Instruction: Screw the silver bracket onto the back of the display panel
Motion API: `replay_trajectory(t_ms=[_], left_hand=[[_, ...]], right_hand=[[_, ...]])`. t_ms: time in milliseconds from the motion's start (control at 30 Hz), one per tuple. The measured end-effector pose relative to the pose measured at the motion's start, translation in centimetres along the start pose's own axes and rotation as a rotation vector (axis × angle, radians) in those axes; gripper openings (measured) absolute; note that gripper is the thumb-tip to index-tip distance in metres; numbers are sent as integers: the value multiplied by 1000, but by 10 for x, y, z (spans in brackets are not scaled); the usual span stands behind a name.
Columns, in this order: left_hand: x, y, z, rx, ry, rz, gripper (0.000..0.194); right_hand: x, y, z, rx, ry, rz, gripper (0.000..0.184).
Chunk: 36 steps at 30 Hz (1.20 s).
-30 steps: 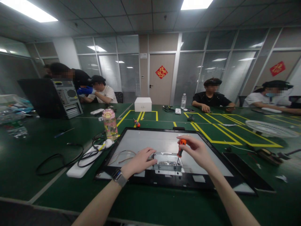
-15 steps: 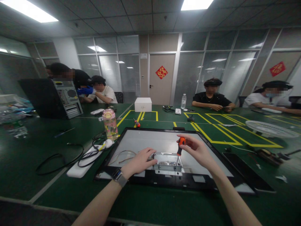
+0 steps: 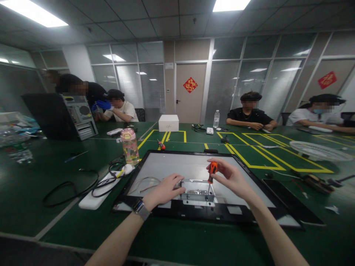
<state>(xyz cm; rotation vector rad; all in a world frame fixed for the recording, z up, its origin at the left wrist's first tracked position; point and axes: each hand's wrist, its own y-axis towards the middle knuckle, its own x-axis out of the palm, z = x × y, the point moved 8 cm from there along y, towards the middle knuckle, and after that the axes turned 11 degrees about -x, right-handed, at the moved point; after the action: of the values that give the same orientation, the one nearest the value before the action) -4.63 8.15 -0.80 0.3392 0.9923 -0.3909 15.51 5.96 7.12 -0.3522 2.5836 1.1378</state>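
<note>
A flat display panel [image 3: 166,162] with a black frame lies back side up on the green table. A silvery metal bracket [image 3: 195,197] sits near its front edge. My left hand [image 3: 166,188], with a watch on the wrist, grips the bracket's left end between thumb and fingers. Above the bracket's right end, my right hand [image 3: 229,175] is closed around the orange-and-black handle of a screwdriver [image 3: 213,170]. The screwdriver stands almost upright, its tip down at the bracket; the screw under it is too small to make out. Thin wires [image 3: 145,181] lie left of the bracket.
Left of the panel are a white power strip [image 3: 95,195], black cables and a pink-lidded bottle [image 3: 129,147]. A dark flat slab [image 3: 294,203] lies to the right. Beyond stand a white box [image 3: 168,123], a second screwdriver [image 3: 161,146] and a computer tower [image 3: 80,114]. Other people sit across.
The screwdriver handle and my right fingers have shifted slightly left and turned a little. My left hand and the panel have stayed in place.
</note>
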Motion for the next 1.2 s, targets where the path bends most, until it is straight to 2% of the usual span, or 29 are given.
replay_trajectory(t_ms=[133, 267, 567, 667, 800, 1000, 1100, 1200], left_hand=[[1, 0, -1, -3, -5, 2, 46], [1, 0, -1, -8, -17, -3, 46], [1, 0, 0, -6, -14, -8, 45], [0, -1, 2, -13, -15, -14, 46], [-1, -1, 4, -12, -15, -20, 46], [-1, -1, 4, -4, -5, -11, 46], [0, -1, 2, -6, -3, -10, 46], [0, -1, 1, -6, -1, -8, 46]], right_hand=[[5, 0, -4, -17, 4, -45, 34], [-2, 1, -2, -11, -66, 31, 29], [4, 0, -7, 86, 135, -41, 40], [-1, 1, -1, 66, 27, 11, 38], [-8, 1, -2, -36, -205, 114, 33], [-6, 0, -5, -37, -140, 90, 31], [-12, 1, -11, -74, -240, 145, 25], [-14, 2, -16, -104, -316, 147, 23]])
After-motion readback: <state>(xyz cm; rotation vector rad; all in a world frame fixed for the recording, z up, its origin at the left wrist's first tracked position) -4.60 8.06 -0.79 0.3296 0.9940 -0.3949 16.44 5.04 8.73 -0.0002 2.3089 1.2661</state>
